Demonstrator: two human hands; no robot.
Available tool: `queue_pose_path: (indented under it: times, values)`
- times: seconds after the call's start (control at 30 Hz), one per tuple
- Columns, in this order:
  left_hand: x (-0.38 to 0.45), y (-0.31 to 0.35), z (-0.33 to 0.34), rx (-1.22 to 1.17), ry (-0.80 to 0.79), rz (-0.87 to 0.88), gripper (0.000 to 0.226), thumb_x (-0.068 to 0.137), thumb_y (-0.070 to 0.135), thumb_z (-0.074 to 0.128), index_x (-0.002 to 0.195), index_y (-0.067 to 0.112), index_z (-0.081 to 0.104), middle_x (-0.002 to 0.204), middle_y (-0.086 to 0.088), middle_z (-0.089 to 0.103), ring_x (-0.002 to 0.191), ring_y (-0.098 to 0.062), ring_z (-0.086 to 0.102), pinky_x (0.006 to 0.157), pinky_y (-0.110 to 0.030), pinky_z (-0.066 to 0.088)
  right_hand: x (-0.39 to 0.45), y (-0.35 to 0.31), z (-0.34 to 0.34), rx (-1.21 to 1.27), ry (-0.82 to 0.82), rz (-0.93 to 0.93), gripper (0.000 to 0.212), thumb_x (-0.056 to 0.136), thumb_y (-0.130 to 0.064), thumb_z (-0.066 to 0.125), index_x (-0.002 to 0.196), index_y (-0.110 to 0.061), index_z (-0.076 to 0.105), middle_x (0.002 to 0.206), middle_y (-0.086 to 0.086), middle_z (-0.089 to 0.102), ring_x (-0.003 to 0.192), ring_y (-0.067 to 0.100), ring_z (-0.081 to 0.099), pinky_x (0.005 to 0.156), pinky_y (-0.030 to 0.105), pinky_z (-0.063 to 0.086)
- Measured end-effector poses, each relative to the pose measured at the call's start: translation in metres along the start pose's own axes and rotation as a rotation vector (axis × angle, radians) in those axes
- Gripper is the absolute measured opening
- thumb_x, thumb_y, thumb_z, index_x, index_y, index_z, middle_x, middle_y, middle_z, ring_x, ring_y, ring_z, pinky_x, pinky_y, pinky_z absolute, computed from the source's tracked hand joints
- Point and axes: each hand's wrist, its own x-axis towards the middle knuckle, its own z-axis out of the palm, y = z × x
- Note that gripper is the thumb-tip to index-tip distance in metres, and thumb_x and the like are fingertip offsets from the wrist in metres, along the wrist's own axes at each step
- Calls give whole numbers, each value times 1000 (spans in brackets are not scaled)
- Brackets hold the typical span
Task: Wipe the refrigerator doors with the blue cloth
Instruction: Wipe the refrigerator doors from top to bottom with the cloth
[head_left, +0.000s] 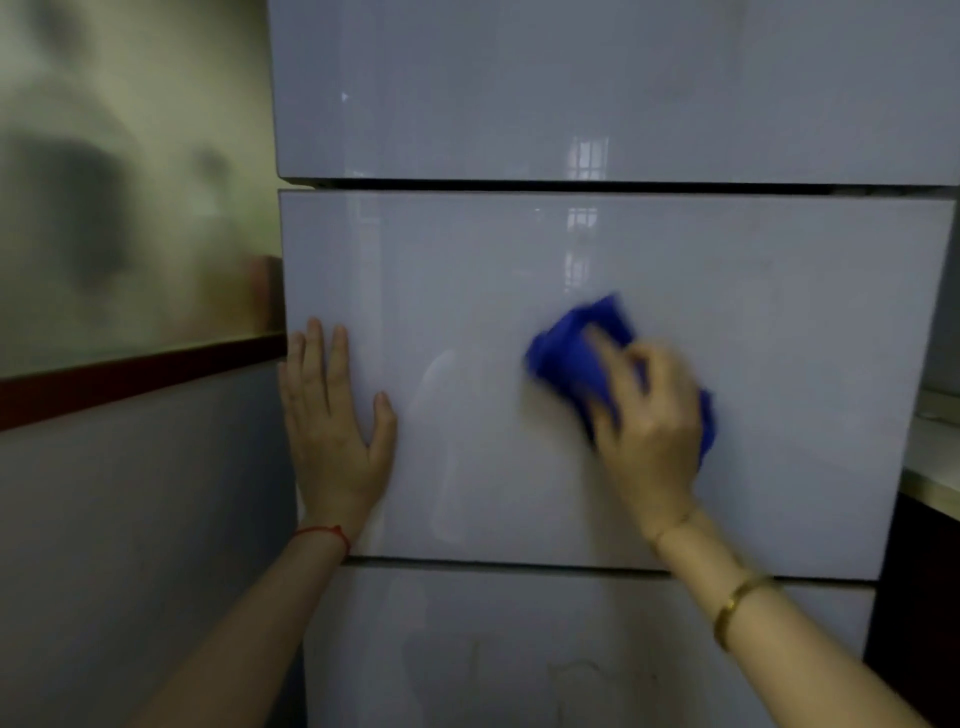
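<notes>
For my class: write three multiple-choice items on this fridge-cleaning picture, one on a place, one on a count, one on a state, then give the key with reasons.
1. On which door panel does the blue cloth rest?
A. top
B. middle
C. bottom

2. How many door panels show?
A. two
B. three
C. five

3. How is the left hand?
A. flat and open on the door
B. gripping a handle
C. holding a bottle

Key:
1 B, the right hand presses the cloth on the middle door.
2 B, two gaps split the refrigerator front in three.
3 A, its fingers are spread on the panel, holding nothing.
</notes>
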Motion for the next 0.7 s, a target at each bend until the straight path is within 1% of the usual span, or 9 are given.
queue_pose_path:
  times: [0.1, 0.17, 0.27, 0.4, 0.43, 0.5, 0.6, 0.63, 0.7]
  values:
    - [1, 0, 0, 3, -4, 0, 63, 95, 29, 43, 151, 3, 28, 161, -15, 21, 152, -30, 16, 124, -50, 16, -80, -23, -1, -15, -145, -431, 45, 89, -5, 57, 132, -17, 52, 108, 10, 48, 78, 27, 46, 70, 41, 46]
    - [1, 0, -1, -8, -6, 3, 63, 95, 28, 44, 151, 4, 28, 161, -14, 21, 152, -30, 15, 124, -51, 16, -105, -15, -10, -15, -187, -499, 45, 90, -4, 55, 132, -18, 54, 107, 10, 50, 74, 27, 49, 66, 40, 46]
    - [1, 1, -1, -15, -9, -8, 63, 95, 28, 44, 151, 5, 27, 162, -13, 20, 152, -29, 14, 124, -50, 15, -80, 12, -19, -21, -124, -268, 54, 84, -4, 64, 134, -20, 52, 101, 13, 55, 74, 32, 54, 74, 43, 44]
    - [0, 1, -2, -14, -17, -13, 64, 95, 29, 43, 152, 5, 26, 162, -13, 20, 153, -28, 13, 125, -49, 14, 4, 8, -6, 32, 79, 153, 42, 88, -5, 61, 128, -16, 57, 100, 16, 54, 86, 31, 49, 76, 42, 44]
    - [1, 2, -2, -11, -14, -13, 64, 95, 29, 43, 152, 5, 27, 162, -13, 20, 153, -28, 13, 125, -49, 14, 18, -4, 2, 45, 94, 203, 41, 88, -8, 63, 128, -16, 57, 101, 16, 54, 87, 31, 49, 77, 42, 44]
    - [1, 1, -2, -6, -11, -13, 64, 94, 29, 44, 151, 5, 27, 162, -13, 21, 152, -28, 14, 125, -48, 15, 24, -35, 16, 43, 66, 80, 46, 86, -11, 67, 130, -16, 57, 106, 15, 53, 86, 32, 50, 78, 43, 45]
    - [1, -1, -1, -11, -21, -12, 65, 95, 30, 42, 152, 6, 26, 162, -12, 19, 153, -27, 12, 125, -47, 14, -11, -58, 22, 34, -67, -408, 48, 84, -11, 73, 129, -16, 59, 106, 11, 58, 82, 28, 53, 75, 40, 47]
    - [1, -1, -1, -16, -28, -13, 65, 95, 31, 42, 152, 7, 24, 163, -11, 17, 153, -26, 11, 126, -47, 14, -20, -54, 19, 30, -107, -511, 47, 84, -11, 73, 129, -16, 59, 105, 10, 60, 80, 26, 54, 73, 39, 48]
    - [1, 0, -2, -25, -34, -16, 66, 94, 30, 43, 153, 7, 24, 163, -10, 17, 153, -26, 11, 126, -48, 13, -16, -37, 10, 43, -103, -511, 45, 85, -15, 73, 127, -15, 60, 103, 11, 58, 78, 28, 55, 71, 40, 47]
